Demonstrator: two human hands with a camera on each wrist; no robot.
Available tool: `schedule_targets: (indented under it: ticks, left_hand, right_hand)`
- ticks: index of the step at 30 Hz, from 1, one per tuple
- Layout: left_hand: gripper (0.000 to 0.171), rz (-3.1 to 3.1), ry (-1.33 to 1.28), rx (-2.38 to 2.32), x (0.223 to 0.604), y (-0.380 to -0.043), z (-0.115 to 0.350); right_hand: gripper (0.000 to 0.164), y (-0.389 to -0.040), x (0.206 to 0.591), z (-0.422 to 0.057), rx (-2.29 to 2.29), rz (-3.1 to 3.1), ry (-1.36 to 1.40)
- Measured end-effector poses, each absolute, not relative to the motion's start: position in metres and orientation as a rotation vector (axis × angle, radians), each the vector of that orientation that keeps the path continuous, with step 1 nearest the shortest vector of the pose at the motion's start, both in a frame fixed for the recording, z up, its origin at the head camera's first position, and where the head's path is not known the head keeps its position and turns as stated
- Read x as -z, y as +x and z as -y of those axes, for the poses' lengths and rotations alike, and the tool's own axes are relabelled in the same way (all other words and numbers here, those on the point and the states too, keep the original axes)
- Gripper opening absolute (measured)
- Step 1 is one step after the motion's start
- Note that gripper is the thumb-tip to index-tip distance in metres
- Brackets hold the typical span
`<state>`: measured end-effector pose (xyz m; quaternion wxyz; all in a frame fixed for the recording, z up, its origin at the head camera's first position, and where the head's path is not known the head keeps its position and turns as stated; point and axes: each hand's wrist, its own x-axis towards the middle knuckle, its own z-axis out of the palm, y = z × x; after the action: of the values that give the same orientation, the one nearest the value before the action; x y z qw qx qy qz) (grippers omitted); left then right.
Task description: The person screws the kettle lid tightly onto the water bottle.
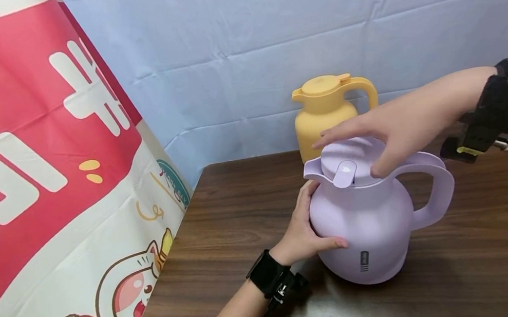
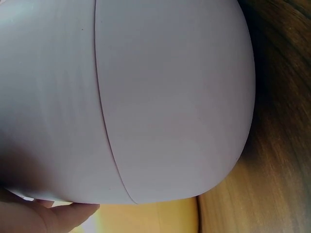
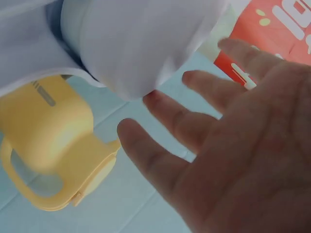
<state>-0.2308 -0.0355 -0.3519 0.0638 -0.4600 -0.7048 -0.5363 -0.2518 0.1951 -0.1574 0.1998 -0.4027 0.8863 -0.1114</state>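
A lilac thermal jug (image 1: 372,218) stands upright on the wooden table, its spout to the left and its handle (image 1: 443,185) to the right. My left hand (image 1: 302,228) grips the left side of its round body, thumb across the front and fingers round the far side. On top sits the lilac lid (image 1: 351,151), its tab (image 1: 345,173) pointing toward me rather than at the handle. My right hand (image 1: 403,117) is over the lid with fingers spread and thumb near its right edge. The right wrist view shows those fingers (image 3: 160,167) extended beside the lid; firm contact cannot be told.
Behind the lilac jug a yellow jug (image 1: 324,120) stands close to the pale blue cloth backdrop (image 1: 236,77). A red and white printed cloth (image 1: 13,127) hangs along the left side of the wooden table (image 1: 230,202).
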Motion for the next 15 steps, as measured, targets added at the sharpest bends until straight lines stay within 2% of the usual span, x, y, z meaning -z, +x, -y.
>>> schedule_targets:
  ticks: [15]
  left_hand:
    - [0.105, 2.131, -1.388, 1.619, 0.352, -0.232, 0.035]
  right_hand:
    - [0.064, -0.254, 0.156, -0.185, 0.068, -2.632, -1.22]
